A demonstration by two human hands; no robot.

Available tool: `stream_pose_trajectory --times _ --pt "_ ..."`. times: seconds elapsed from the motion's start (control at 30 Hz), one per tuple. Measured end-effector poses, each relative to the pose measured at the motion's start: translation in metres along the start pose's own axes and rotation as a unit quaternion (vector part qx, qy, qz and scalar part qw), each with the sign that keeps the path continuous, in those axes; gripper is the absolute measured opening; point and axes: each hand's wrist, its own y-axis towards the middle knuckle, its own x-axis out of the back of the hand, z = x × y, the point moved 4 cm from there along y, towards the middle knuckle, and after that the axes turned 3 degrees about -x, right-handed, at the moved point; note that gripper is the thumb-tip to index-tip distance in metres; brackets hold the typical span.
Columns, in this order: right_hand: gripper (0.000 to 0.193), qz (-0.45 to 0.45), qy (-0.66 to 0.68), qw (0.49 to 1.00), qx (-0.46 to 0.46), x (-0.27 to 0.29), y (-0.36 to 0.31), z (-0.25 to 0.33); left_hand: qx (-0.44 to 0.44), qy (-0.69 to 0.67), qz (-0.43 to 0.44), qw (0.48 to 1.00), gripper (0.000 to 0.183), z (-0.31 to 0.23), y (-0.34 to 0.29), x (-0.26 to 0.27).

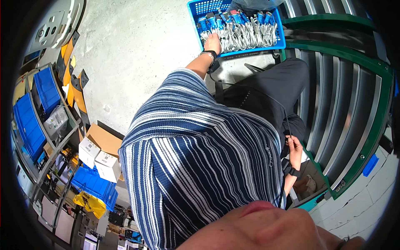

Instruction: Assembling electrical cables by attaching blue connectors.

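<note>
A blue plastic basket (243,51) holds several coiled grey cables (250,36) with blue connectors (212,21). At its near left corner my left hand (213,43) reaches in, fingers curled against the leftmost coil; the fingertips are partly hidden. A black band and a small black device (213,66) are strapped at that wrist. Down by my right hip, my right hand (295,145) is closed with its fingers pinched at a thin black cord (278,103), which runs across my dark trousers from the left wrist's device. Its wrist carries a black band too.
A green-framed rack (377,73) with dark metal slats stands on the right. Dark plastic (256,4) covers the basket's far edge. To the left are a metal shelf with blue bins (29,125), white boxes (107,166), and yellow-black barriers (77,93) on the concrete floor (137,50).
</note>
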Motion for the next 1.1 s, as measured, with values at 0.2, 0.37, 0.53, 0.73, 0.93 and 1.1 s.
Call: stream_pose_trajectory --times 0.2,0.37,0.53,0.73,0.93,1.1 --pt "0.020 -0.037 -0.002 0.999 0.034 0.008 0.003 0.013 0.066 -0.020 -0.049 0.996 0.035 0.003 0.013 0.001" --pt "0.020 -0.035 -0.018 0.999 0.023 0.008 0.001 0.015 0.068 0.017 0.069 0.995 0.044 -0.013 0.011 0.024" --pt "0.018 -0.002 -0.016 1.000 0.024 0.005 0.012 0.024 0.067 0.196 0.162 0.965 0.031 -0.037 0.035 0.042" --pt "0.025 -0.023 -0.021 0.998 0.045 0.047 -0.004 0.029 0.018 0.188 0.204 0.961 0.027 -0.028 0.031 0.036" --pt "0.030 -0.186 0.222 0.957 -0.006 0.136 -0.083 -0.192 -0.071 0.151 0.120 0.979 0.028 -0.050 0.029 0.000" --pt "0.027 -0.106 -0.029 0.931 -0.347 0.095 -0.193 -0.400 -0.067 0.214 0.127 0.966 0.031 -0.058 0.032 -0.017"
